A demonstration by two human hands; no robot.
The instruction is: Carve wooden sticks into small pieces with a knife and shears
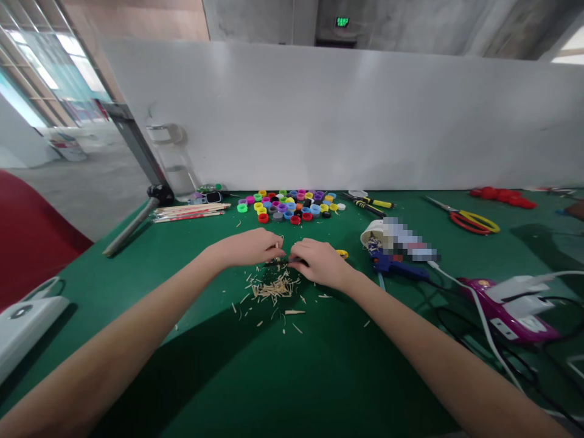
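Note:
My left hand (258, 246) is closed in a pinch, with the pale tip of what looks like a small wooden stick (276, 245) between its fingers. Close beside it, my right hand (322, 261) grips a knife with a dark, narrow blade (275, 264) that points left under the left fingertips. The knife's handle is hidden in the palm. Below both hands lies a loose heap of wood shavings (274, 287), and a larger pointed sliver (294, 312) rests nearer to me. A yellow ring-shaped piece (342, 253) shows partly behind my right hand.
Colourful bottle caps (287, 207) spread along the back, with wooden sticks (191, 211) to their left. Rightward are pliers (365, 205), scissors (472, 220), a tipped white cup (375, 234), a blue glue gun (399, 266) and a purple power strip (511, 313) with tangled cables. A white board (319, 121) borders the table.

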